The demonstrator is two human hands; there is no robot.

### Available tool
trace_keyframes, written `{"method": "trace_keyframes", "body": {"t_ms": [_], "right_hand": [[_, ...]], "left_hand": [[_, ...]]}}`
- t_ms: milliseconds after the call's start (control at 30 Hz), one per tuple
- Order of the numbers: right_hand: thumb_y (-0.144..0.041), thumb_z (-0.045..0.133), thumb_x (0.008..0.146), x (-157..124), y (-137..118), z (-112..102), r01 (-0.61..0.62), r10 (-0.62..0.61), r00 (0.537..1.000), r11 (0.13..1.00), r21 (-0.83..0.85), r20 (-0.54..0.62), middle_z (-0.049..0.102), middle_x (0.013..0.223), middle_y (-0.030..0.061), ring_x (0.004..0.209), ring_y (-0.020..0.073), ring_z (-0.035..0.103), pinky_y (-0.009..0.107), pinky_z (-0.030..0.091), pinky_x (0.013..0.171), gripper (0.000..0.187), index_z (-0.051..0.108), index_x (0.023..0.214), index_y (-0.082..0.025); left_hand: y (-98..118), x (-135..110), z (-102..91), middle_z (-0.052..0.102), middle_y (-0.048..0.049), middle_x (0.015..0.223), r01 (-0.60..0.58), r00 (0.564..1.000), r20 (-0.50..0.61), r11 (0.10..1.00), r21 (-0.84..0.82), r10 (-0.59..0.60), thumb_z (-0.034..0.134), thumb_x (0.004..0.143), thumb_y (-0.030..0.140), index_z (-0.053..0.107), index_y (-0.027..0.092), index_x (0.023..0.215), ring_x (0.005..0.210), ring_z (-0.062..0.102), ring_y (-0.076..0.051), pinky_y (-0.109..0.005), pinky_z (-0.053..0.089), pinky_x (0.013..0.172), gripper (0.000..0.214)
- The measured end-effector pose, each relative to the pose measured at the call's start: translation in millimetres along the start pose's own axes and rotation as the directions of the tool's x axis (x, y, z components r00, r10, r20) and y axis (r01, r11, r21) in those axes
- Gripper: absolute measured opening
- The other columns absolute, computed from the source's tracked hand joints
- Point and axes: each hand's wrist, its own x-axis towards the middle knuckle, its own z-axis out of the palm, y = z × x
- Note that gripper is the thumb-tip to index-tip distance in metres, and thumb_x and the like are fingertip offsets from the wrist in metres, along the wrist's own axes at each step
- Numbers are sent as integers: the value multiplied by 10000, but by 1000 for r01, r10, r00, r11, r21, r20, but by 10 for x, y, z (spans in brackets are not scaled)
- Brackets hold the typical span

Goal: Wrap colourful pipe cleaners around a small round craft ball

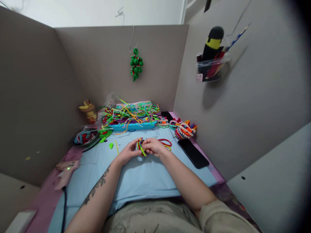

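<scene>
Between my hands, over the blue cloth (136, 181), is a small striped bundle of coiled pipe cleaners (141, 148) in yellow, green, purple and red. My left hand (128, 151) is closed round its left side. Thumb and fingers of my right hand (154, 147) pinch the bundle's right side. Just beyond the right hand, red and yellow pipe cleaner ends (167, 142) loop out onto the cloth. A bright green piece (111, 146) and a thin yellow strip (117, 147) lie left of my hands.
A blue tray (132, 126) heaped with pipe cleaners stands at the back. Finished colourful pieces (183, 129) and a black phone (193, 153) lie right. A dark bowl (85, 137) and a corded pink tool (68, 174) sit left. Grey partitions (121, 68) enclose the desk.
</scene>
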Motion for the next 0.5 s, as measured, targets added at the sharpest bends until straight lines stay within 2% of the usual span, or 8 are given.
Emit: {"method": "trace_keyframes", "body": {"t_ms": [100, 333, 500], "right_hand": [[-153, 596, 622, -11, -4, 32, 13, -13, 1000, 1000, -15, -20, 489, 352, -66, 291, 34, 362, 146, 211, 307, 43, 555, 614, -145], [-140, 588, 622, -35, -42, 13, -29, 29, 999, 1000, 4, 40, 481, 353, -71, 288, 29, 339, 146, 198, 307, 41, 548, 630, -146], [-137, 589, 618, -10, -9, 22, -2, 2, 1000, 1000, 13, 7, 488, 357, -68, 293, 34, 360, 144, 206, 307, 59, 531, 617, -150]], "left_hand": [[-10, 1, -5, 540, -85, 1289, 1, 1000, -2, 1000, -13, -1, 754, 667, 231, 471, 219, 1306, 1144, 510, -263, -394, 399, 963, 699], [10, -3, -4, 554, -88, 1275, -3, 1000, -18, 1000, 2, 3, 764, 654, 245, 481, 224, 1299, 1132, 524, -270, -402, 402, 961, 705], [16, -3, 8, 558, -81, 1269, -4, 1000, -19, 1000, -6, 4, 758, 663, 250, 482, 225, 1297, 1132, 524, -262, -401, 402, 961, 693]]}}
